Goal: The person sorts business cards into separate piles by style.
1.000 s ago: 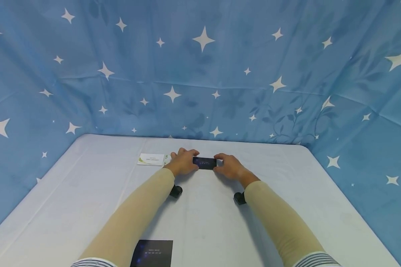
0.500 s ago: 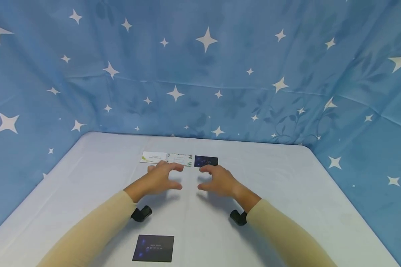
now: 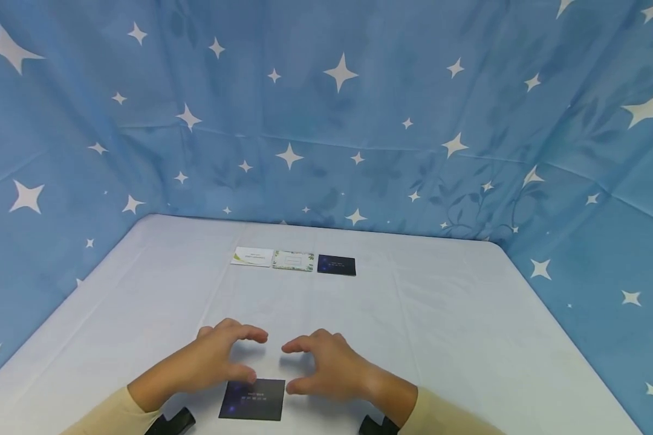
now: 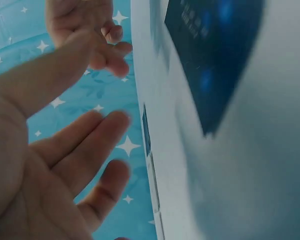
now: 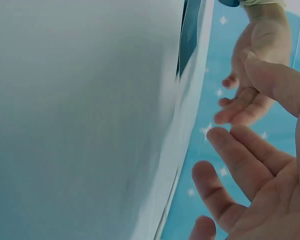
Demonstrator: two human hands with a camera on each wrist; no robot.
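Observation:
A dark card with blue spots and small light print [image 3: 253, 400] lies flat near the front of the white table. Over its far left edge hovers my left hand [image 3: 213, 356], thumb and fingers spread apart with nothing between them. My right hand [image 3: 334, 365] is just right of the same card, its fingers likewise parted and holding nothing. In the left wrist view the dark card [image 4: 215, 55] shows beside the relaxed left fingers [image 4: 90, 150]. The right wrist view catches the right fingers [image 5: 245, 165] loosely extended, with the card [image 5: 189, 37] beyond.
At the back of the table [image 3: 441, 302] three items lie in a row: a white card with a green edge [image 3: 252, 257], a card with a leafy border [image 3: 294, 261] and a dark blue card [image 3: 336, 264]. A blue star-patterned curtain [image 3: 326, 121] hangs behind.
Both hands let go of the dark blue card at the right end of the back row. They have drawn back toward the front, to the near dark card.

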